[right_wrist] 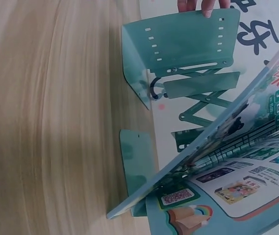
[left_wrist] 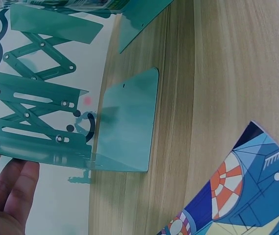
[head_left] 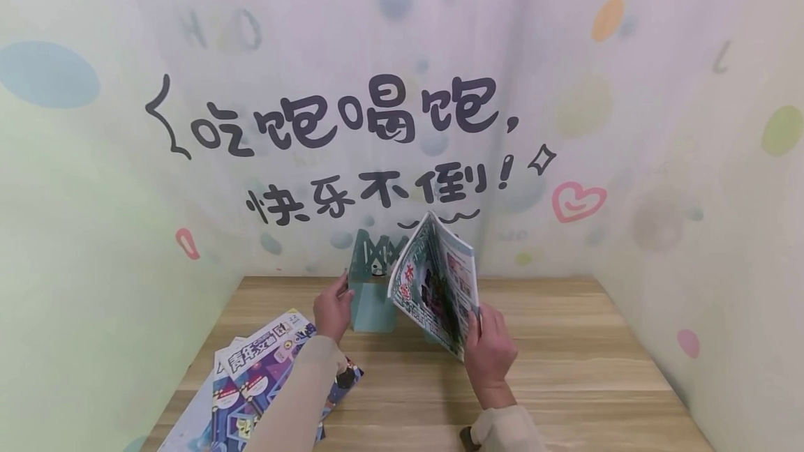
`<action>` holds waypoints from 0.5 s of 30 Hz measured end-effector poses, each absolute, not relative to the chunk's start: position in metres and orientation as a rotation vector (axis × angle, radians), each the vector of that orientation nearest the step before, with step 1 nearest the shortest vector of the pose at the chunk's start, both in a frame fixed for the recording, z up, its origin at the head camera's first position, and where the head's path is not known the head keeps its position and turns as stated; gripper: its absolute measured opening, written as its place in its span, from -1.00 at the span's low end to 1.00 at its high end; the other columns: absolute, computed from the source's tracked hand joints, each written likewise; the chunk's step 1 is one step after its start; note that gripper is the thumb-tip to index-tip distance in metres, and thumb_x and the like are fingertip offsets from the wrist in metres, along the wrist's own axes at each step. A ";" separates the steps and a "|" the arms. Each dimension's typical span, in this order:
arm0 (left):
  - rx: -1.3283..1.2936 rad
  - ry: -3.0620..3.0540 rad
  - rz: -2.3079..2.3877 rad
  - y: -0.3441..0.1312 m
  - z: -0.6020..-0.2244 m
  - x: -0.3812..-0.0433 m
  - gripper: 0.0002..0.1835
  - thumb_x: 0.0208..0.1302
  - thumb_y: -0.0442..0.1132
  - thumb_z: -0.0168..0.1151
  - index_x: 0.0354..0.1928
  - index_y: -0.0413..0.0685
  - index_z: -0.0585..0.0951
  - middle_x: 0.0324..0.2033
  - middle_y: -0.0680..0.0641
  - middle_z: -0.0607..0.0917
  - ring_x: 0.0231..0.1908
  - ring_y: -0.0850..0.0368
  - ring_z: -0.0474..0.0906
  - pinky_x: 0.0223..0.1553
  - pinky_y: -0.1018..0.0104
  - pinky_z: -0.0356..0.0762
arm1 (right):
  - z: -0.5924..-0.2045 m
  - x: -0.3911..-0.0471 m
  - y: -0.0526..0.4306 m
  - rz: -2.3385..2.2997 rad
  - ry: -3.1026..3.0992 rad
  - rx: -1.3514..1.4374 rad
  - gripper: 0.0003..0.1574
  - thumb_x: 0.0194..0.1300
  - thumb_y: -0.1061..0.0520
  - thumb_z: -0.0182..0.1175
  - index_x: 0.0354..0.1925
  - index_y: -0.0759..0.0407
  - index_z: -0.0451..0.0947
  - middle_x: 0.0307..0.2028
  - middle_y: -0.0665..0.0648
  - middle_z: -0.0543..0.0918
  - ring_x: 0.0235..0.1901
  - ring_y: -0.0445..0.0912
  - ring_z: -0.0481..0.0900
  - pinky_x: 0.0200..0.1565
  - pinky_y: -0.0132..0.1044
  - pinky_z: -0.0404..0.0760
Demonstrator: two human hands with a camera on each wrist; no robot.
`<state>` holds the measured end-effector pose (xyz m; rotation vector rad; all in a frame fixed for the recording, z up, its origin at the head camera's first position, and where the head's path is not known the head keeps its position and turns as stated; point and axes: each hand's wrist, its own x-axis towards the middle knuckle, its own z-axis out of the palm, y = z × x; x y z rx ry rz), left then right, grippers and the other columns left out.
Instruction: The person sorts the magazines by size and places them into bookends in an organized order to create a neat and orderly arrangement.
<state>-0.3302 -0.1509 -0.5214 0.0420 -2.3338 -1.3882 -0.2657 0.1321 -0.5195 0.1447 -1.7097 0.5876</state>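
A green metal expandable bookend with criss-cross links stands at the back of the table against the wall. My left hand pinches its left end plate, thumb on one side and fingers on the other. My right hand grips green-covered magazines by their lower right edge. They are held up, splayed in a V, in front of the bookend's right part and hide much of it. In the right wrist view, one printed cover shows a QR code and a rainbow.
Several blue and purple magazines lie fanned on the left of the wooden table, partly under my left forearm. A white wall sheet with dark lettering hangs behind the table.
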 end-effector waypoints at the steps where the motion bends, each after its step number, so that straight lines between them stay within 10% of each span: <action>1: 0.041 -2.331 -1.390 -0.151 -0.522 -0.330 -0.48 0.33 -0.41 0.19 0.32 0.00 0.45 0.14 -0.16 0.58 0.05 -0.13 0.59 -0.02 0.12 0.61 | -0.520 -0.266 0.132 0.590 -1.715 0.144 -0.78 0.20 0.14 0.22 -0.23 0.28 0.61 -0.31 0.19 0.67 -0.45 0.08 0.65 -0.75 -0.11 0.35; 15: 0.025 -2.321 -1.393 -0.152 -0.523 -0.330 -0.48 0.33 -0.41 0.19 0.32 0.01 0.44 0.15 -0.14 0.58 0.05 -0.12 0.59 -0.03 0.14 0.62 | -0.530 -0.271 0.129 0.635 -1.769 0.150 -0.82 0.11 0.24 0.31 -0.27 0.25 0.60 -0.31 0.17 0.65 -0.63 -0.05 0.55 -0.77 -0.21 0.30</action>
